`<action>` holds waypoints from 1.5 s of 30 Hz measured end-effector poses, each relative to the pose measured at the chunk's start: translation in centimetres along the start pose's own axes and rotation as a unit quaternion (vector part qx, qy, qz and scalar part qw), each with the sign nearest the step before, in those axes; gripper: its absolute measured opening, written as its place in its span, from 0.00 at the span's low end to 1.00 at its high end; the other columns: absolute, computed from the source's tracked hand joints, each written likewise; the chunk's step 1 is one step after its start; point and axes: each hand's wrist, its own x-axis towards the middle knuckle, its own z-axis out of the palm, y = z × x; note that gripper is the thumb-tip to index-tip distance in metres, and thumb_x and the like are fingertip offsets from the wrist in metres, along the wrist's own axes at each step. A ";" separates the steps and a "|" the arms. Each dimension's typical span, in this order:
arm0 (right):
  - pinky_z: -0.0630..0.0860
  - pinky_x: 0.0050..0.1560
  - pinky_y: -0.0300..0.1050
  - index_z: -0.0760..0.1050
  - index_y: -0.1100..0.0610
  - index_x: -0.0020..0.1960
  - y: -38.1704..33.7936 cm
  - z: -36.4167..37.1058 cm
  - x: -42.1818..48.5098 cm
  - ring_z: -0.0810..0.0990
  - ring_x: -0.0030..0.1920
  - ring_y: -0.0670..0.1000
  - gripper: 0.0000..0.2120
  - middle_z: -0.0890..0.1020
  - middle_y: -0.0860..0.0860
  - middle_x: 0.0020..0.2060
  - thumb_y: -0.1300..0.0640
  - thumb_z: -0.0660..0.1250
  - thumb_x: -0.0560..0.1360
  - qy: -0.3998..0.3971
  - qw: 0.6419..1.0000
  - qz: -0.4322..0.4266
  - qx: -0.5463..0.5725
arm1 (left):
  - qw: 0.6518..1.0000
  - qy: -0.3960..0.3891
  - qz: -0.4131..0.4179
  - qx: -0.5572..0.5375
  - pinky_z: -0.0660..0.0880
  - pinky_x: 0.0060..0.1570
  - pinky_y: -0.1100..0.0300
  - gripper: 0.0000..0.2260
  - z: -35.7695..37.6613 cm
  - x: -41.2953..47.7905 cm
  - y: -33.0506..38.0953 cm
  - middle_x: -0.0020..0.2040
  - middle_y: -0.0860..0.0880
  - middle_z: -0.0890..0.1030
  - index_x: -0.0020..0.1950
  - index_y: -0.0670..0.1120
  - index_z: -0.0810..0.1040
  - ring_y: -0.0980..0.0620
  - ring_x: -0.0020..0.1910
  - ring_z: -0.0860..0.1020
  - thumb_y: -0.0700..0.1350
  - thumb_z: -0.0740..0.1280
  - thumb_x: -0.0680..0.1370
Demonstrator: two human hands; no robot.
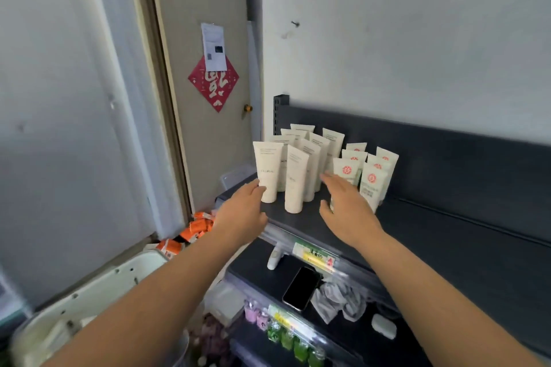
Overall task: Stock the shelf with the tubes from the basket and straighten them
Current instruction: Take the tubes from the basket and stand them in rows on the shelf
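Note:
Several plain white tubes (293, 179) stand cap-down in rows at the left end of the dark top shelf (432, 235). To their right stand several white tubes with a red round emblem (372, 185). My left hand (243, 211) is open, its fingertips touching the base of the front-left white tube (267, 171). My right hand (347, 208) is open with fingers spread, between the plain tubes and the red-emblem tubes, covering the lower part of one of them. No basket can be made out for certain.
On the shelf below lie a black phone (301, 283), a crumpled cloth (338, 301), a small white case (383, 326) and a fallen white tube (274, 258). Orange boxes (193, 229) lie at lower left beside a white tub (98, 286). A door stands behind.

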 end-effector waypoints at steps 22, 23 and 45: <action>0.61 0.71 0.45 0.57 0.56 0.77 -20.6 20.3 6.8 0.62 0.74 0.51 0.30 0.64 0.51 0.74 0.58 0.64 0.77 -0.180 0.968 -0.172 0.014 | 0.969 -0.102 -0.216 0.067 0.57 0.75 0.48 0.35 -2.4 -10.2 -28.1 0.80 0.50 0.51 0.79 0.51 0.50 0.48 0.78 0.52 0.47 0.64 0.77; 0.61 0.72 0.46 0.57 0.56 0.77 -21.3 21.6 7.0 0.61 0.75 0.51 0.31 0.63 0.52 0.75 0.58 0.64 0.77 -0.190 0.967 -0.170 0.015 | 0.967 -0.110 -0.218 0.067 0.57 0.75 0.48 0.35 -2.0 -10.5 -29.5 0.80 0.51 0.51 0.79 0.51 0.49 0.49 0.78 0.52 0.48 0.64 0.77; 0.66 0.69 0.49 0.59 0.59 0.76 -24.7 45.8 9.2 0.67 0.72 0.55 0.28 0.64 0.54 0.74 0.59 0.62 0.78 -0.454 0.876 -0.162 0.010 | 0.859 -0.287 -0.419 -0.059 0.65 0.69 0.50 0.32 12.9 -18.8 -44.6 0.76 0.45 0.63 0.77 0.47 0.58 0.44 0.72 0.65 0.48 0.67 0.76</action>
